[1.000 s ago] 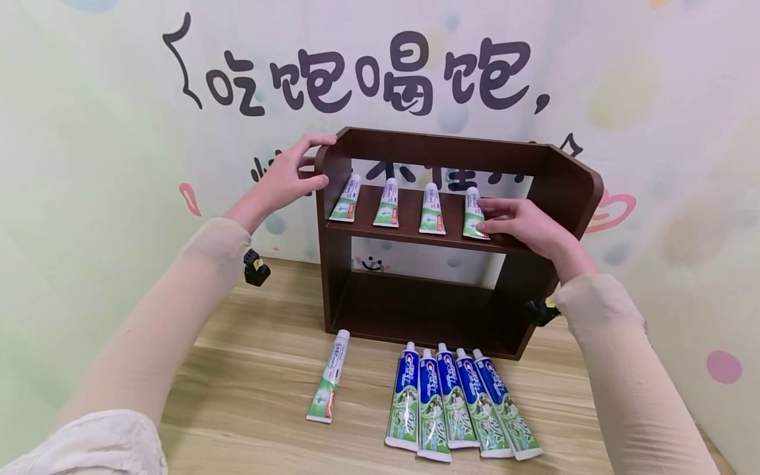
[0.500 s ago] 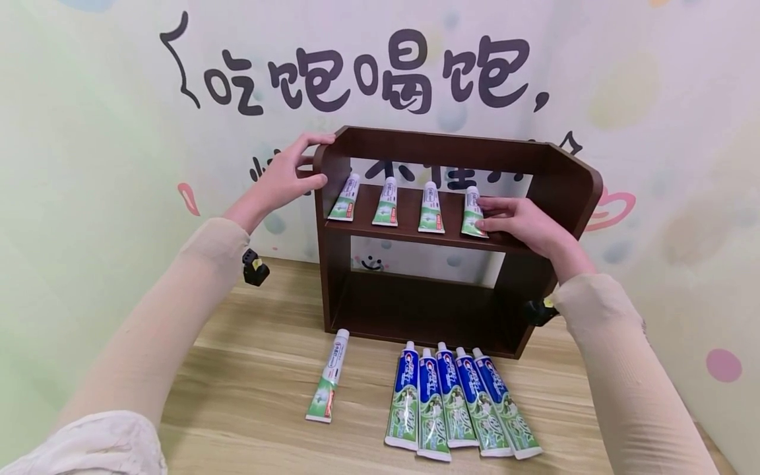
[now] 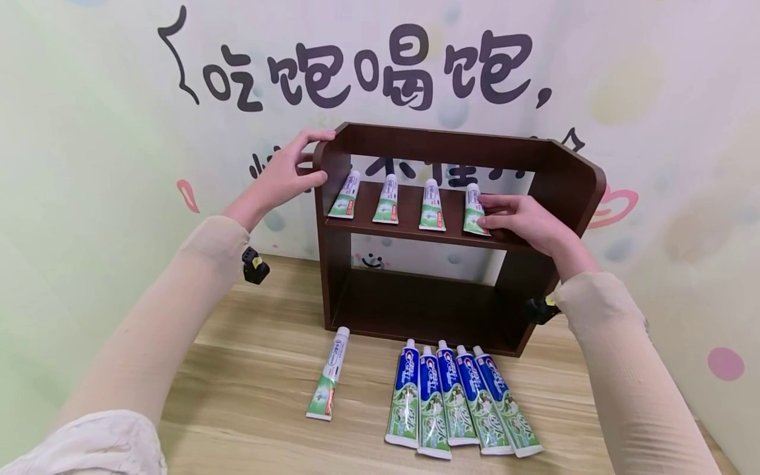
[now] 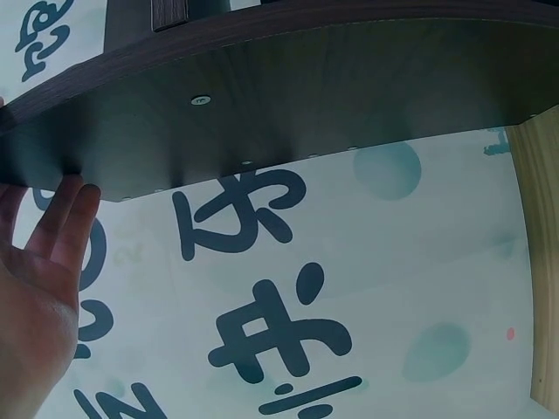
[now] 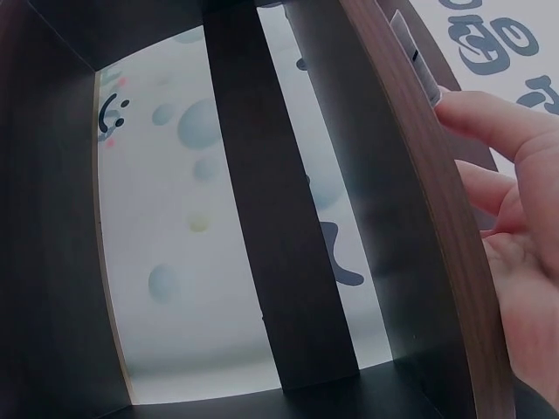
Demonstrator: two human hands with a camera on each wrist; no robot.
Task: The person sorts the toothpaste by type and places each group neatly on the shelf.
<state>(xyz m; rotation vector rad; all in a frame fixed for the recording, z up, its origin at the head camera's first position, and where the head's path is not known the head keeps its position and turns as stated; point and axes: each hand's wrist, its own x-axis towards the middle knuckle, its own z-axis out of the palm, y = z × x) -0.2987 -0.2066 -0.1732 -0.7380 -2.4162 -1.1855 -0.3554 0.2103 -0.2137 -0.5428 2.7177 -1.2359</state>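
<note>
"What's on the surface (image 3: 249, 369)?"
"A brown shelf (image 3: 415, 293)."
"Who's touching it?"
"The left hand (image 3: 278, 177) grips its left side. The right hand (image 3: 531, 221), well apart, touches a white tube (image 3: 472, 212), rightmost on the upper level; whether it pinches, I can't tell."

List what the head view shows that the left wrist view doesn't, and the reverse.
Head view only: four toothpaste tubes on the upper shelf, a lone tube and five larger tubes on the tabletop, and the right grip.
Left wrist view only: a screw head in the outer side of the rack.
Both: the left grip touching the rack, the tabletop, the lettered backdrop.
</note>
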